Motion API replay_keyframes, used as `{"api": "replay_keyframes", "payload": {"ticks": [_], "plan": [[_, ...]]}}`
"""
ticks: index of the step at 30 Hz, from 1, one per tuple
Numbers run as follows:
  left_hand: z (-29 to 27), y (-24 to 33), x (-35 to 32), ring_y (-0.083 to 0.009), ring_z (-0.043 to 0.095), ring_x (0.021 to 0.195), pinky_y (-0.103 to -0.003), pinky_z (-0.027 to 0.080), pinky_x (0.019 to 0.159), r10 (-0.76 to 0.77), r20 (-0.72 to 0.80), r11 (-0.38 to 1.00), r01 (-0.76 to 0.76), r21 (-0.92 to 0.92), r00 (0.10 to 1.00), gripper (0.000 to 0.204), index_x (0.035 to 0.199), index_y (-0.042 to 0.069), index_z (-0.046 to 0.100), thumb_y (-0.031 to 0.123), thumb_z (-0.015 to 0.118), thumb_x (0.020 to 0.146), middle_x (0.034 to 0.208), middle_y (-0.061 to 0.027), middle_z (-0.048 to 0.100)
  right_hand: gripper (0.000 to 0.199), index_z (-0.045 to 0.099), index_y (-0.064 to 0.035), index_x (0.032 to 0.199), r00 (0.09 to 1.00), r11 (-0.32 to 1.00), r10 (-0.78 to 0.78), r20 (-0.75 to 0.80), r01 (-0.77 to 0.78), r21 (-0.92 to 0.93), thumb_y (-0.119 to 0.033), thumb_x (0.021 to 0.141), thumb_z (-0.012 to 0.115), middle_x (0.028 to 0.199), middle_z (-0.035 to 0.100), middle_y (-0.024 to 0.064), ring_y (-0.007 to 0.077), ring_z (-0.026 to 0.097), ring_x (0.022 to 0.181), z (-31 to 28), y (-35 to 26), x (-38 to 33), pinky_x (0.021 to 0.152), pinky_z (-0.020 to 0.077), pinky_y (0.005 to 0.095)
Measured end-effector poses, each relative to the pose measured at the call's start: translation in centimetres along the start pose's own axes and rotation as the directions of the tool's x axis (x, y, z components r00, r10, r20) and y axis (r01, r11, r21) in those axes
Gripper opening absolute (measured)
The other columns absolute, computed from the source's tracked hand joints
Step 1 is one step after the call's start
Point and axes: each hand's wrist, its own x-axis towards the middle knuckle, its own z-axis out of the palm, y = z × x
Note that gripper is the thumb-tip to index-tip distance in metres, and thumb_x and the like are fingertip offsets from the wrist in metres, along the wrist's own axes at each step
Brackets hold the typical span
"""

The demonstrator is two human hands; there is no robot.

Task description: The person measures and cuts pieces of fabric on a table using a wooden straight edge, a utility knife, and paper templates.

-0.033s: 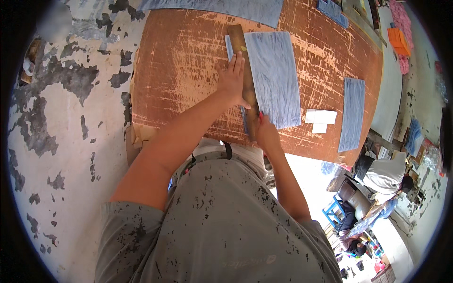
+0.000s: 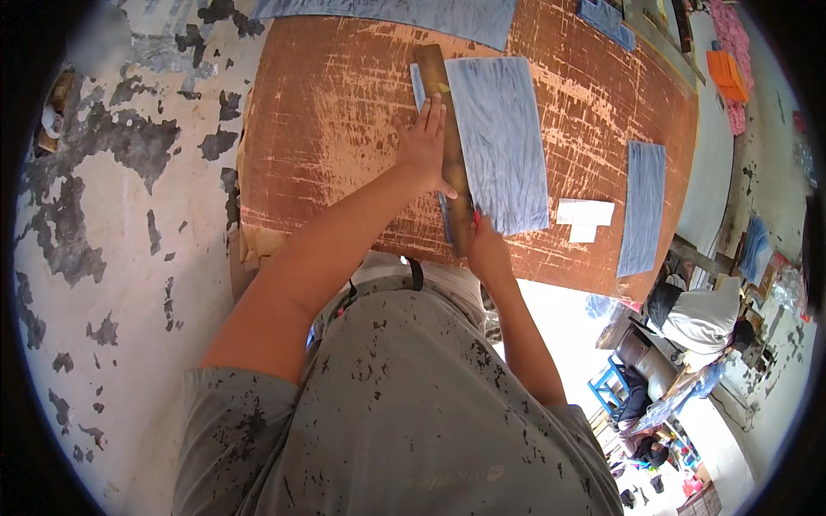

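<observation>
My left hand lies flat with its fingers stretched along a long brown straightedge, pressing it down. Under the straightedge is a blue-grey streaked sheet; most of it shows on the right, and a narrow strip peeks out on the left. Closed around a small red-handled tool, apparently a utility knife, my right hand rests against the straightedge's right edge near its lower end. The tool's tip cannot be made out.
The scratched brown tabletop carries a white T-shaped piece, a blue-grey strip on the right, and a larger blue-grey sheet at the far edge. A person is bent over at the right, near a blue stool.
My right hand and the red tool have slid slightly toward me along the straightedge. My left hand and the straightedge stay in place.
</observation>
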Motion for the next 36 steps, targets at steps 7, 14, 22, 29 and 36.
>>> {"api": "replay_keyframes", "payload": {"ticks": [7, 14, 22, 29, 36], "plan": [[0.2, -0.1, 0.4, -0.0359, 0.001, 0.167, -0.078, 0.025, 0.119, 0.019, 0.010, 0.999, -0.020, 0.029, 1.000, 0.171, 0.169, -0.008, 0.003, 0.086, 0.087, 0.053, 0.179, -0.0247, -0.004, 0.030, 0.054, 0.0002, 0.115, 0.990, 0.991, 0.137, 0.030, -0.137, -0.009, -0.027, 0.113, 0.044, 0.092, 0.070, 0.0382, 0.0558, 0.070, 0.084, 3.5, 5.5, -7.9, 0.073, 0.0545, 0.0642], [0.6, -0.1, 0.2, -0.0355, 0.002, 0.167, -0.079, 0.025, 0.119, 0.014, -0.036, 1.000, -0.013, 0.011, 0.999, 0.173, 0.169, -0.008, 0.004, 0.087, 0.087, 0.050, 0.179, -0.0248, -0.003, 0.039, 0.061, 0.0025, 0.110, 0.962, 0.975, 0.146, 0.232, -0.101, -0.196, -0.032, 0.112, 0.044, 0.098, 0.071, 0.0386, 0.0563, 0.071, 0.090, 0.2, 6.1, -6.5, 0.078, 0.0561, 0.0641], [0.1, 0.0, -0.3, -0.0345, 0.004, 0.167, -0.074, 0.028, 0.121, 0.008, -0.024, 0.999, -0.007, 0.048, 1.000, 0.172, 0.170, -0.006, 0.007, 0.089, 0.085, 0.050, 0.179, -0.0238, -0.004, 0.038, 0.060, 0.0068, 0.112, 0.967, 0.987, -0.156, -0.201, 0.143, -0.075, -0.029, 0.109, 0.048, 0.099, 0.073, 0.0355, 0.0544, 0.073, 0.093, -6.1, -6.7, 14.6, 0.084, 0.0590, 0.0604], [0.4, 0.1, 0.2, -0.0334, 0.002, 0.167, -0.073, 0.027, 0.123, -0.001, 0.016, 0.997, 0.000, 0.076, 1.000, 0.171, 0.170, -0.004, 0.006, 0.090, 0.084, 0.051, 0.179, -0.0232, -0.003, 0.034, 0.061, 0.0082, 0.116, 0.966, 0.975, -0.209, -0.152, 0.194, -0.108, -0.023, 0.104, 0.056, 0.114, 0.072, 0.0348, 0.0496, 0.073, 0.107, -7.1, -12.3, 25.1, 0.091, 0.0601, 0.0548], [-0.4, 0.2, 0.3, -0.0319, -0.001, 0.168, -0.072, 0.026, 0.123, -0.007, 0.103, 0.997, -0.001, 0.083, 0.995, 0.171, 0.171, -0.003, 0.003, 0.089, 0.085, 0.052, 0.180, -0.0205, -0.006, 0.037, 0.063, 0.0129, 0.117, 0.965, 0.969, -0.237, -0.117, 0.225, -0.104, -0.022, 0.106, 0.054, 0.108, 0.072, 0.0385, 0.0531, 0.074, 0.095, -5.4, -11.1, 24.1, 0.084, 0.0614, 0.0569]]}}
